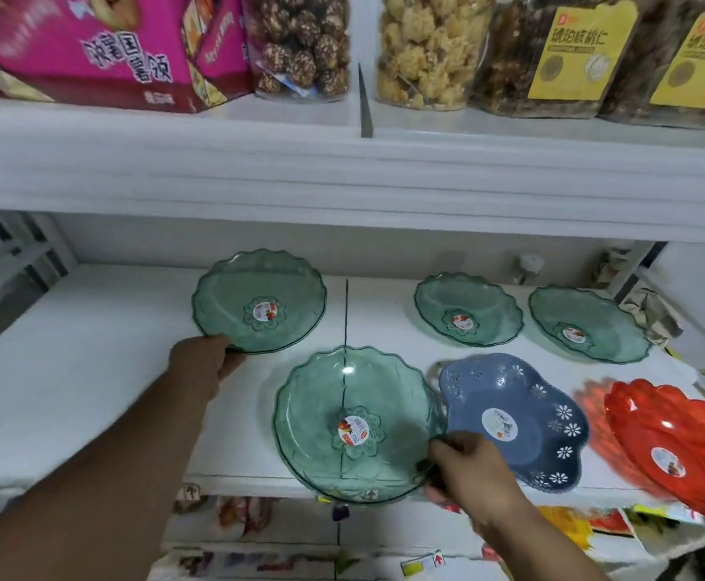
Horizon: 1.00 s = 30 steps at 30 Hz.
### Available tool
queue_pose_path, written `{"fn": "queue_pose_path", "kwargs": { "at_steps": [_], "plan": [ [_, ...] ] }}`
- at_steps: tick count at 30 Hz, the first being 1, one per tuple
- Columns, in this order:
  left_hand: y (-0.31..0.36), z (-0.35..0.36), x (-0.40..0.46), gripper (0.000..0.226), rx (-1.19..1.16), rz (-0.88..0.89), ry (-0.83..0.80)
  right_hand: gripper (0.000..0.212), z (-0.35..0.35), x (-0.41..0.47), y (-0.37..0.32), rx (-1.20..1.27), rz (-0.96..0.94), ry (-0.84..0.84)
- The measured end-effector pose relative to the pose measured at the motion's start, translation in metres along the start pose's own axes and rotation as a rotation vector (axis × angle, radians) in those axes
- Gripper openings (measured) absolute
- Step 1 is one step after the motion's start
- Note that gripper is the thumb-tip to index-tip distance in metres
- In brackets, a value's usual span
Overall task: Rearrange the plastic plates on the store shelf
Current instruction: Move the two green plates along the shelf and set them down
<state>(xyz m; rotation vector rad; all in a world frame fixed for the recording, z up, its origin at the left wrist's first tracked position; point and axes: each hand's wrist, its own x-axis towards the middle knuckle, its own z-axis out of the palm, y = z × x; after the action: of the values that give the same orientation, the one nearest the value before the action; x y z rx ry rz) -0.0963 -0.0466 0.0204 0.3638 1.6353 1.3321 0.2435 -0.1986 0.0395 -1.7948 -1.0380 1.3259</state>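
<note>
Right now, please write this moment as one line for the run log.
left hand: grips rim of back-left green plate | right hand: grips rim of front green plate | blue plate: beside it, untouched

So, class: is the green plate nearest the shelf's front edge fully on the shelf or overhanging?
Overhanging: the front green plate juts past the shelf edge, right hand gripping its rim.

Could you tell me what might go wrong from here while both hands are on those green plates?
1. The front green plate, held at its rim by the right hand, overhangs the shelf edge; a loose grip could let it tip off.
2. It sits right against the blue plate, so sliding it rightward may shove that one.
3. The red plate also juts past the shelf front and could be knocked down.
</note>
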Motion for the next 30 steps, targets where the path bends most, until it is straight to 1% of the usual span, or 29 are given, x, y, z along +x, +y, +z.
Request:
{"fn": "queue_pose_path", "kwargs": {
  "at_steps": [2, 4, 6, 9, 13, 16, 17, 19, 21, 22, 24, 27, 30],
  "plan": [
    [0.002, -0.024, -0.024, 0.007, -0.082, -0.003, 0.042, 0.029, -0.005, 0.001, -0.002, -0.034, -0.032, -0.001],
    [-0.001, -0.047, -0.046, 0.01, -0.168, 0.007, 0.075, 0.023, -0.01, 0.003, -0.004, -0.053, -0.035, -0.01],
    [-0.006, -0.07, -0.07, 0.003, -0.202, -0.001, 0.119, 0.021, -0.015, 0.004, -0.006, -0.031, -0.027, -0.034],
    [-0.015, -0.101, -0.101, 0.003, -0.184, -0.002, 0.2, 0.022, -0.016, 0.003, -0.012, 0.035, -0.02, -0.071],
    [-0.03, -0.133, -0.13, 0.005, -0.204, 0.025, 0.285, 0.016, -0.004, 0.001, -0.019, 0.145, -0.011, -0.118],
    [-0.041, -0.155, -0.143, 0.019, -0.172, 0.015, 0.289, 0.019, 0.01, -0.003, -0.019, 0.184, 0.004, -0.177],
    [-0.042, -0.162, -0.148, 0.018, -0.187, 0.014, 0.303, 0.02, 0.015, -0.005, -0.019, 0.19, 0.008, -0.19],
    [-0.044, -0.175, -0.154, 0.007, -0.248, 0.021, 0.352, 0.02, 0.024, -0.01, -0.021, 0.2, 0.01, -0.217],
    [-0.046, -0.189, -0.155, 0.028, -0.307, 0.027, 0.38, 0.02, 0.032, -0.013, -0.025, 0.202, 0.007, -0.229],
    [-0.046, -0.195, -0.155, 0.033, -0.334, 0.032, 0.388, 0.019, 0.036, -0.015, -0.027, 0.203, 0.003, -0.229],
    [-0.045, -0.205, -0.151, 0.035, -0.347, 0.035, 0.402, 0.018, 0.046, -0.019, -0.031, 0.216, -0.001, -0.223],
    [-0.039, -0.221, -0.138, 0.031, -0.344, 0.036, 0.404, 0.017, 0.065, -0.024, -0.037, 0.251, 0.001, -0.197],
    [-0.031, -0.235, -0.119, 0.027, -0.321, 0.024, 0.374, 0.018, 0.088, -0.025, -0.04, 0.255, 0.013, -0.166]
  ]
}}
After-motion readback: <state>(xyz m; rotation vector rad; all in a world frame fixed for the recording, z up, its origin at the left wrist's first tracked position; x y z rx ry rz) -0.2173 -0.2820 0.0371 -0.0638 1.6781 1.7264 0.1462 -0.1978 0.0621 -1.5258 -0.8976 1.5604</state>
